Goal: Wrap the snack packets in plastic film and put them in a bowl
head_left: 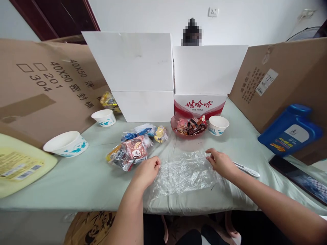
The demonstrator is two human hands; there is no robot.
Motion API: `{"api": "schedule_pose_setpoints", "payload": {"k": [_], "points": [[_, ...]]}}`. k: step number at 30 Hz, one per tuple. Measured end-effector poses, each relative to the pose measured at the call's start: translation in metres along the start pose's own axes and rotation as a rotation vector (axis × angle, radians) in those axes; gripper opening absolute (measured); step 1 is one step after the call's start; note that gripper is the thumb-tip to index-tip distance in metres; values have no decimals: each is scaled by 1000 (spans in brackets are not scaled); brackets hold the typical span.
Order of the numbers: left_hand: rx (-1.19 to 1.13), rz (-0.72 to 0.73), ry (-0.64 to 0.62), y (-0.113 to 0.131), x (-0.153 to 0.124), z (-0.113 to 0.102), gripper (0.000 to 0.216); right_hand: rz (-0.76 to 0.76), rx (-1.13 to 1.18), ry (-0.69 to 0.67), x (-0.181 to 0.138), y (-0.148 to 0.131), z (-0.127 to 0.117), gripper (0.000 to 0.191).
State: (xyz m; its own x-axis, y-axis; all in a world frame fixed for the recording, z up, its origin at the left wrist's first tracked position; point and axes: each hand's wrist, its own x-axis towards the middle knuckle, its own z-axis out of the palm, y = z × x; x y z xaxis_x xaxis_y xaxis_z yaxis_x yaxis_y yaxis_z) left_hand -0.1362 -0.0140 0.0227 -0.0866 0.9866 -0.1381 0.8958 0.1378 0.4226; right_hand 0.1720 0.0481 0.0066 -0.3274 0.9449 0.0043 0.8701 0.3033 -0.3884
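A crinkled clear plastic bag (184,175) lies spread on the pale green tablecloth between my hands. My left hand (150,168) pinches its left upper edge, fingers closed. At the bag's right upper corner, my right hand (217,161) is closed with thumb and fingertips on the plastic. Left of the bag is a heap of wrapped snacks (135,148) in shiny packets, with a yellow packet (160,133) beside it. Behind the bag stands a reddish translucent bowl (189,135) filled with wrapped snacks. Just past my right wrist lies a white, slim pen-like object (246,169), partly covered.
White paper bowls (219,125) stand right of the red bowl and at left. A yellow jug (22,166) is far left; a blue bottle (291,129) and phone (301,178) are at right. White boxes (149,105) and brown cardboard (283,75) wall the table. A person's head shows behind.
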Motion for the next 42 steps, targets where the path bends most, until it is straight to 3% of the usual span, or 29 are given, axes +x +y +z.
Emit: {"api": "schedule_pose_setpoints", "payload": {"k": [5, 10, 18, 21, 23, 24, 26, 27, 31, 35, 38, 40, 42], "points": [[95, -75, -9, 0, 1, -3, 13, 17, 49, -47, 26, -16, -4, 25], [148, -151, 34, -3, 1, -6, 14, 39, -4, -97, 47, -23, 8, 25], [178, -258, 94, -8, 2, -7, 13, 57, -178, -73, 50, -31, 22, 27], [256, -218, 351, 8, -9, -3, 15, 59, -226, -72, 49, -36, 23, 25], [269, -86, 574, 25, -17, 6, 17, 50, -251, -72, 48, -39, 24, 24], [242, 16, 589, 34, -20, 12, 18, 44, -263, -72, 47, -40, 25, 24], [166, 241, 415, 49, -22, 28, 16, 32, -286, -69, 47, -39, 25, 23], [152, 285, 295, 55, -21, 35, 18, 26, -298, -65, 47, -36, 23, 24], [179, 261, 6, 59, -16, 50, 65, 43, -362, -29, 47, -19, 3, 23], [163, 254, -80, 58, -15, 48, 71, 9, -396, 29, 27, -16, -18, 25], [128, 342, -119, 66, -14, 53, 70, -304, -304, -27, -3, -28, -12, 32], [103, 405, -146, 71, -12, 59, 71, -499, -222, -150, -25, -30, -3, 59], [89, 433, -161, 70, -7, 62, 73, -549, -184, -276, -43, -18, 3, 85]]}}
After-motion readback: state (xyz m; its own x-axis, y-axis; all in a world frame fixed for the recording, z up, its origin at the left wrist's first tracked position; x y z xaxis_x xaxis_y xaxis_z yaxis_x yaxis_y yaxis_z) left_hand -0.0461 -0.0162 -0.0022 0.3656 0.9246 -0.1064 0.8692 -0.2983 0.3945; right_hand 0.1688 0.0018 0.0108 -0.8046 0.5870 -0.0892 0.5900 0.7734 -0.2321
